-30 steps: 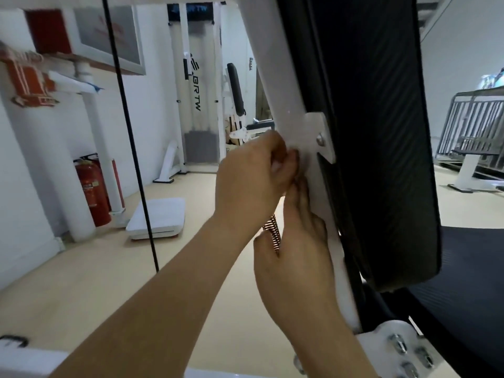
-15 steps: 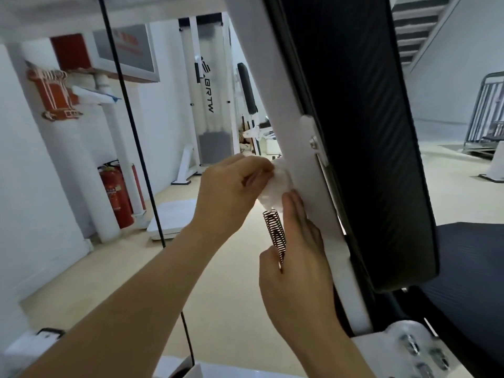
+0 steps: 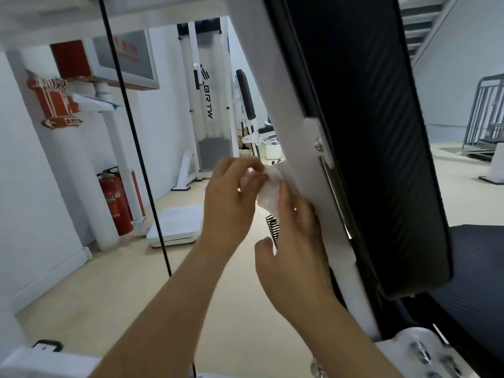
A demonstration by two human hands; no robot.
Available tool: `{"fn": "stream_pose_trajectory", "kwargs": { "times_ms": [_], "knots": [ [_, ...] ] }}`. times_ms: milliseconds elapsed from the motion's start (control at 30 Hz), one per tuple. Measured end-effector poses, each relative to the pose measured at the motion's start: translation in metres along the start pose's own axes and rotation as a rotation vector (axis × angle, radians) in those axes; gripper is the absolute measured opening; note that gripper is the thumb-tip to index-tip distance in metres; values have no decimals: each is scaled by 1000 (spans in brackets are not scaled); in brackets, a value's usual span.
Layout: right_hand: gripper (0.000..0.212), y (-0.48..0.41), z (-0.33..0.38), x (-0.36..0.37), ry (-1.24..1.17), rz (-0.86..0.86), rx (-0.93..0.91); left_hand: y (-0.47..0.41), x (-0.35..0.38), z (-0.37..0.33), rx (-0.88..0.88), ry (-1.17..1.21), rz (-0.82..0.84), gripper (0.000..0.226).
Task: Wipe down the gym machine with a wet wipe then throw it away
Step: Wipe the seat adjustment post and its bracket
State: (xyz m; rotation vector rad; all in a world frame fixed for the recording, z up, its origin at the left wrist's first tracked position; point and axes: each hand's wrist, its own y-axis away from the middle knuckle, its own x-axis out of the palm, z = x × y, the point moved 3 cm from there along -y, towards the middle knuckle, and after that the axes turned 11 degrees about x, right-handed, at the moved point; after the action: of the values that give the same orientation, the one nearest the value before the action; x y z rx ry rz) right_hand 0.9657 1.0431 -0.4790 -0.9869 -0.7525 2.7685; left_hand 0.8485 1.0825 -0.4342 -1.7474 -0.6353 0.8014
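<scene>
A white wet wipe (image 3: 268, 192) is bunched between both hands against the slanted white frame bar (image 3: 308, 170) of the gym machine. My left hand (image 3: 231, 203) pinches the wipe's upper left side with thumb and fingers. My right hand (image 3: 294, 241) presses its fingers on the wipe's lower right, next to the bar. The machine's black back pad (image 3: 381, 132) rises just right of the bar. A small black coil spring (image 3: 273, 231) shows between my hands.
A black cable (image 3: 131, 132) hangs at the left. Red fire extinguishers (image 3: 114, 200) and a white pipe stand by the left wall, with a white floor scale (image 3: 177, 225) near them. Another white machine (image 3: 207, 105) stands behind. The black seat (image 3: 477, 282) lies at right.
Both hands with the wipe have slid down the white bar, below the bolted bracket. The wipe, hidden a second ago, shows between my fingers. The camera has tilted upward slightly.
</scene>
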Motion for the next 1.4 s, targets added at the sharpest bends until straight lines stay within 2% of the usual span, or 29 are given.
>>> {"fn": "stream_pose_trajectory", "kwargs": {
  "times_ms": [100, 200, 334, 467, 534, 634, 734, 801, 901, 1034, 1101, 1167, 1234, 1267, 1334, 1401],
  "knots": [
    [75, -2, 1, -2, 42, 36, 22, 19, 12, -10, -409, 338, -251, 13],
    [76, 6, -2, -2, 33, 101, 56, 36, 16, -11, -590, 490, -318, 14],
    [77, 13, 5, -8, -65, 16, -76, 37, 7, -9, -517, 330, -223, 18],
    [69, 0, 5, 1, 43, 28, -137, 21, -1, -17, -423, 234, -224, 13],
    [71, -5, 2, 1, 81, -44, -137, 6, -3, -23, -222, 47, -175, 13],
    [79, -3, -3, 4, 96, -5, -128, -18, 5, -31, 208, -218, 68, 27],
    [80, 6, -10, 3, 17, 47, -109, -13, 6, -28, 361, -334, 298, 35],
    [76, 11, -14, 4, 9, 75, -80, -8, 7, -21, 370, -350, 354, 46],
    [73, 14, -16, 3, -38, 63, -83, -15, 17, -7, 328, -296, 375, 46],
    [69, 13, -20, -2, -106, 22, -76, -8, 19, 11, 194, -229, 188, 46],
    [68, 12, -22, -3, -163, 2, -63, 3, 21, 5, -30, -46, 60, 36],
    [64, 12, -24, -2, -245, -13, -19, 14, 31, -10, -258, 133, 1, 34],
    [61, 15, -25, 1, -305, -1, 45, 27, 42, -17, -438, 184, -42, 32],
    [62, 16, -25, 3, -317, 16, 68, 33, 44, -17, -468, 184, -53, 32],
    [64, 21, -25, 5, -307, 24, 72, 41, 40, -8, -413, 129, -49, 37],
    [65, 25, -23, 6, -276, 20, 56, 50, 31, 6, -294, 6, 66, 36]
  ]
}}
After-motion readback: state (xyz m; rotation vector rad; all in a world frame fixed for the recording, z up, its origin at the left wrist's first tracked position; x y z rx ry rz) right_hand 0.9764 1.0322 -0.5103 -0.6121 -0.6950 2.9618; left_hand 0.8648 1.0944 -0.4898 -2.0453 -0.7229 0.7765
